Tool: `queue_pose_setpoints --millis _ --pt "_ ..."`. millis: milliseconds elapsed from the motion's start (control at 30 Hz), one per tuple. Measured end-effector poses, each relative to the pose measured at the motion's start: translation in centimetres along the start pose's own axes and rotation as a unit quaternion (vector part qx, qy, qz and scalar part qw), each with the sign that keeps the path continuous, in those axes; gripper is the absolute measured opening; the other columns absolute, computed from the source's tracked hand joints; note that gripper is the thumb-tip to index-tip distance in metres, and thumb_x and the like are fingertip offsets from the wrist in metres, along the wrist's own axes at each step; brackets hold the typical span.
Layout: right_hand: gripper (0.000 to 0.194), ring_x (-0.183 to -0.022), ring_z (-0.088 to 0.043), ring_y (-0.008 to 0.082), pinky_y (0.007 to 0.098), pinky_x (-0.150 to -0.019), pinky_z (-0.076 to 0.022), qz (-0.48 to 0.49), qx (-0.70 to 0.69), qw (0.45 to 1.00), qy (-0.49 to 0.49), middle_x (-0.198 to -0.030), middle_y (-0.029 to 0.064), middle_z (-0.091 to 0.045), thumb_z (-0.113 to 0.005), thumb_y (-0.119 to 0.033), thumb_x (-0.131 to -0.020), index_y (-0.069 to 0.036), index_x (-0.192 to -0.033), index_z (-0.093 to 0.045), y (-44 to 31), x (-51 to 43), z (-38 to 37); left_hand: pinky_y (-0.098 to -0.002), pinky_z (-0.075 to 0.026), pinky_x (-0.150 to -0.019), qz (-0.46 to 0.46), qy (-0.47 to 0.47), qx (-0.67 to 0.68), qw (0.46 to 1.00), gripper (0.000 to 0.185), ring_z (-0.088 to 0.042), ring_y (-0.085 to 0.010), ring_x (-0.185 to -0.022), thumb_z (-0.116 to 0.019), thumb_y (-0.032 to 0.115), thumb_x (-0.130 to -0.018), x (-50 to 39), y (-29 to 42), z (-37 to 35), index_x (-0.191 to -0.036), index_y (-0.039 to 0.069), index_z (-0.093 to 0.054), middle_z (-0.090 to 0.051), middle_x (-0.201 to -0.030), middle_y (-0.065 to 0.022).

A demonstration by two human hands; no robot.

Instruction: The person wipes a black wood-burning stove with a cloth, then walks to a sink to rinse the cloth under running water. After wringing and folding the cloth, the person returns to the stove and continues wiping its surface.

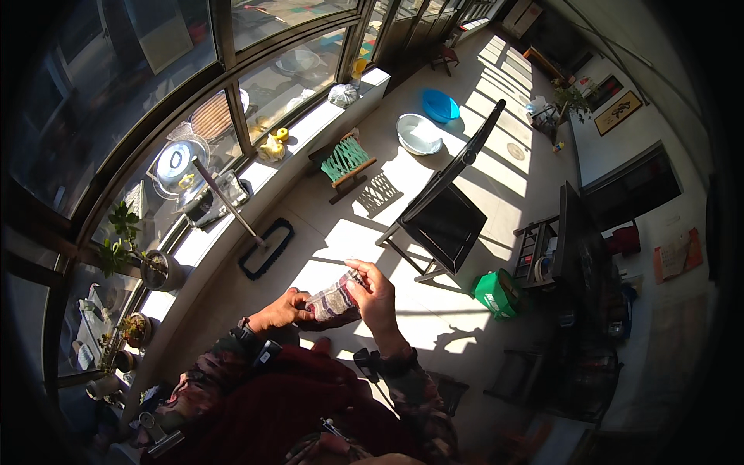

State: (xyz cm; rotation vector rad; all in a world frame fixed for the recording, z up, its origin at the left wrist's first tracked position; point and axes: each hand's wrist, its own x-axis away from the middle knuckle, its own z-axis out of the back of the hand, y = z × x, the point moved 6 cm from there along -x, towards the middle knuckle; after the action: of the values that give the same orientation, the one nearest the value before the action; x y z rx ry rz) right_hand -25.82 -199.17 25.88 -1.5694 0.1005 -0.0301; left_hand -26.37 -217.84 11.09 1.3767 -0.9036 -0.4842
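Observation:
Between my two hands is a small checked cloth piece (336,299) in dark red, white and grey, folded or stitched into a short tube-like shape. My left hand (285,311) grips its left end, thumb on the near side. At its upper right end, my right hand (375,293) pinches the edge with thumb and fingers. The cloth is held up in sunlight, above my lap, which is covered in dark red fabric (302,389). What lies inside or under the cloth is hidden.
A black folding chair (444,226) stands ahead to the right, near a green bag (497,293). A flat mop (266,249) leans on the windowsill at left. Beyond are a green-webbed folding stool (347,160), a white basin (418,135) and a blue basin (440,106). Potted plants (163,270) line the sill.

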Motion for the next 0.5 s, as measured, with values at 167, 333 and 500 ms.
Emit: queue_pose_setpoints --millis 167,333,500 --pt "0.037 -0.096 -0.06 0.0091 0.0237 -0.087 -0.0482 0.015 -0.018 1.0 -0.021 -0.112 0.0075 -0.066 -0.057 0.01 -0.089 0.003 -0.125 -0.058 1.6 -11.6 0.9 -0.0285 -0.049 -0.079 -0.008 0.111 0.018 0.994 0.018 -0.058 -0.0109 -0.083 -0.06 0.001 -0.087 -5.1 -0.7 9.1 -0.105 -0.003 -0.064 -0.065 -0.088 -0.0007" --pt "0.041 -0.085 -0.056 0.005 0.019 -0.079 -0.0469 -0.031 0.045 0.998 -0.034 -0.103 0.0028 -0.063 -0.059 0.011 -0.088 0.003 -0.129 -0.057 5.4 -24.6 0.7 -0.0354 -0.049 -0.067 -0.032 0.23 -0.135 0.963 0.016 -0.063 -0.0253 -0.074 -0.067 0.004 -0.081 -10.9 0.8 21.9 -0.094 -0.004 -0.065 -0.064 -0.083 -0.0183" --pt "0.035 -0.08 -0.056 0.0034 0.0181 -0.073 -0.0471 -0.077 0.09 0.993 0.001 -0.095 0.0 -0.063 -0.059 0.013 -0.087 0.001 -0.119 -0.063 10.0 -35.5 1.1 -0.0351 -0.051 -0.068 0.066 0.268 -0.058 0.96 0.019 -0.065 -0.0272 -0.074 -0.073 0.004 -0.076 -14.2 1.0 30.6 -0.093 -0.003 -0.066 -0.065 -0.083 -0.0166"
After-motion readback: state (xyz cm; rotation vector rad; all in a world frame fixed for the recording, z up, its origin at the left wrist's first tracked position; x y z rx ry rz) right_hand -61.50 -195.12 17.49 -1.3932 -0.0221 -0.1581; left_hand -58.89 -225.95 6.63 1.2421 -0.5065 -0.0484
